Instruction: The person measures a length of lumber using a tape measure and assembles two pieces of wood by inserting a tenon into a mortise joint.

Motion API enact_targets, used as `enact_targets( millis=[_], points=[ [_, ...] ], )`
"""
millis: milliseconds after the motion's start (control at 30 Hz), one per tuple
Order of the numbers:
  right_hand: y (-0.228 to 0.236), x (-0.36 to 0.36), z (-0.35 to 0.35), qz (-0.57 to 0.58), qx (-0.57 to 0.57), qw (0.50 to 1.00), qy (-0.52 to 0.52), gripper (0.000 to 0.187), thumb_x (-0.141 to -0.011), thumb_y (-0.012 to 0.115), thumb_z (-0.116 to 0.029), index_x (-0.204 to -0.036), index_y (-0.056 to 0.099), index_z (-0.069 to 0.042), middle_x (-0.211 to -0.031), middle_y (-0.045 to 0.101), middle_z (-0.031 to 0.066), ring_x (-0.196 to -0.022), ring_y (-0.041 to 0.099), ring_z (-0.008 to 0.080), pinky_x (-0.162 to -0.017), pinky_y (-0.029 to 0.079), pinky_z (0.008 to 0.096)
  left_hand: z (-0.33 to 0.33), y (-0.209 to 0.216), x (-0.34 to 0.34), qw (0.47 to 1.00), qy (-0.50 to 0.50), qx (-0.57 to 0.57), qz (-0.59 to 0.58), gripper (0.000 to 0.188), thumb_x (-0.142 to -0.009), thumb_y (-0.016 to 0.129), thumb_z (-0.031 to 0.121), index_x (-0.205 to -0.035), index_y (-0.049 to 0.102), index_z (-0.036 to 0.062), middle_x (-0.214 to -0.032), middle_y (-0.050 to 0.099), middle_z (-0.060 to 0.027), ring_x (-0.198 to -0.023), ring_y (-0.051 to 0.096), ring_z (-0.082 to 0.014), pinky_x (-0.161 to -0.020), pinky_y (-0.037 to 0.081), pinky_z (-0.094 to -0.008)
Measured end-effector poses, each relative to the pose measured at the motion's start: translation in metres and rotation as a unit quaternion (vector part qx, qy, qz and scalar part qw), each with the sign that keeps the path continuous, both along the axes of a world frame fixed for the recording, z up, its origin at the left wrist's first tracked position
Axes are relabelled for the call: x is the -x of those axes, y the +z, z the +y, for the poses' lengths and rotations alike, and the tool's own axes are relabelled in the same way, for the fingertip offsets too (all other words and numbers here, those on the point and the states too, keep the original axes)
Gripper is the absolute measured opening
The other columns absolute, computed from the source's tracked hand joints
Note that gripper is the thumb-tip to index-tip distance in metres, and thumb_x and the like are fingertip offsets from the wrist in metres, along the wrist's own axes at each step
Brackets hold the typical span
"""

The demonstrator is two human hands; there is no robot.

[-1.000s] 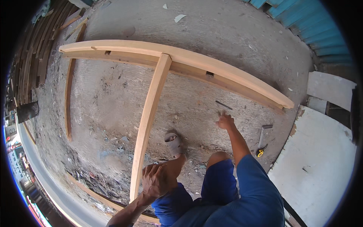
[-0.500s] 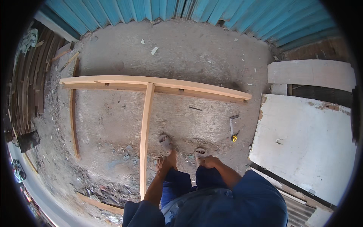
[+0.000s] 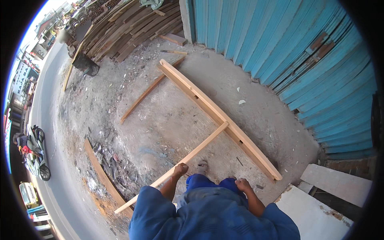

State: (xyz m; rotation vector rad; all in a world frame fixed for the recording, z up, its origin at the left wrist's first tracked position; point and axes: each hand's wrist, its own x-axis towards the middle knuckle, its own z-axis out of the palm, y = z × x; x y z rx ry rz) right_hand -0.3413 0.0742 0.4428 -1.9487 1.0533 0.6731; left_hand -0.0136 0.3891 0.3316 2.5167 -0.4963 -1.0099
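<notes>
My left hand (image 3: 181, 169) is closed in a loose fist beside a light wooden bar (image 3: 200, 147), with nothing showing in it. Whether it touches the bar is unclear. Curled near the blue trousers (image 3: 206, 181), my right hand (image 3: 242, 184) is closed, and its fingertips are hidden. The bar's far end meets a long, pale timber beam (image 3: 218, 115) with dark notches along its side. One sandal (image 3: 202, 165) shows ahead of the trousers.
Thin wooden strips lie on the ground at left, a brown one (image 3: 146, 95) and a curved one (image 3: 102, 176). Stacked planks (image 3: 136, 30) stand beyond. A blue corrugated wall (image 3: 272, 48) rises at right, above white boards (image 3: 316, 216). A motorcycle (image 3: 39, 154) is on the road (image 3: 60, 160).
The view has swung left, bringing the road and motorcycle in. My hands have come up from beside my lower legs. The tape measure is out of sight.
</notes>
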Motion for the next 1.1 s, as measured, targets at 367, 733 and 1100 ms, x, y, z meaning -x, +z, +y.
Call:
enact_targets(
  millis=[367, 733, 1100],
  points=[
    [-0.01, -0.006, -0.14, -0.041, 0.005, 0.986, 0.16, 0.04, -0.089, 0.062, -0.038, -0.103, 0.076, -0.003, -0.112, 0.072, 0.0212, -0.111, 0.067, 0.0343, -0.094, 0.051, 0.043, 0.064, 0.052, 0.107, 0.947, 0.262, 0.092, 0.159, 0.035, -0.087, 0.058, 0.035, -0.075, 0.067, 0.0037, -0.067, 0.064, -0.013, -0.061, 0.061, -0.0232, -0.055, 0.048, -0.0405],
    [-0.015, -0.049, -0.29, 0.092, 0.096, 0.99, 0.036, 0.046, -0.083, 0.057, -0.025, -0.104, 0.068, 0.014, -0.113, 0.067, 0.0355, -0.111, 0.066, 0.0442, -0.094, 0.051, 0.0468, 0.006, 0.064, 0.326, 0.908, 0.331, 0.214, 0.14, 0.047, -0.091, 0.064, 0.046, -0.099, 0.073, 0.0008, -0.076, 0.068, -0.0081, -0.062, 0.062, -0.0213, -0.056, 0.051, -0.0365],
    [-0.001, -0.237, -0.126, -0.002, -0.107, 0.979, 0.176, 0.029, -0.092, 0.064, -0.028, -0.104, 0.071, -0.002, -0.078, 0.065, 0.0071, -0.061, 0.06, 0.0186, -0.053, 0.047, 0.0352, 0.021, 0.058, 0.282, 0.857, 0.473, 0.152, 0.138, 0.038, -0.084, 0.063, 0.04, -0.098, 0.072, 0.0056, -0.085, 0.071, -0.014, -0.073, 0.068, -0.0275, -0.07, 0.054, -0.0388]
  ],
)
